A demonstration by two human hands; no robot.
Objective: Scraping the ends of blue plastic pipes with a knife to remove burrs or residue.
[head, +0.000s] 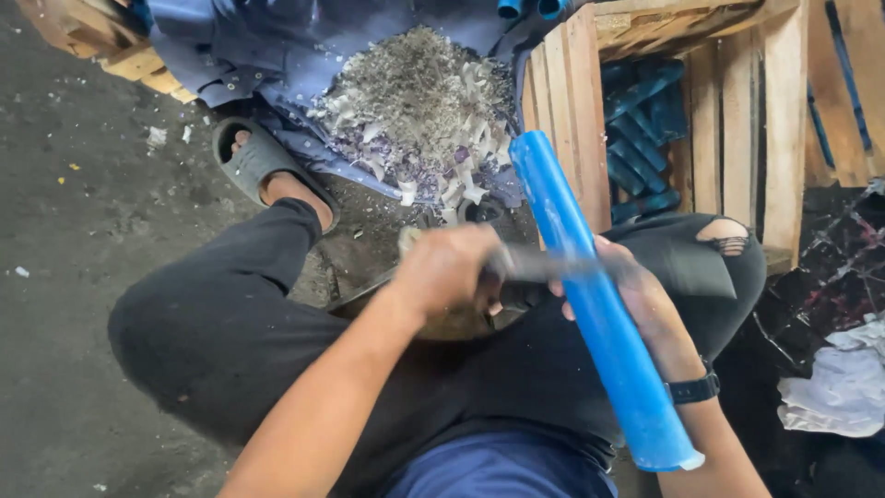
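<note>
Left hand grips blurred blade, scraping blue tube clasped by right hand; next stroke needs steady tube.

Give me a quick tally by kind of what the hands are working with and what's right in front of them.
Blue tube, gripped by the right hand: 1
Knife, blurred, in the left hand: 1
Pile of shavings: 1
Wooden crate holding blue pieces: 1
Total: 4
</note>
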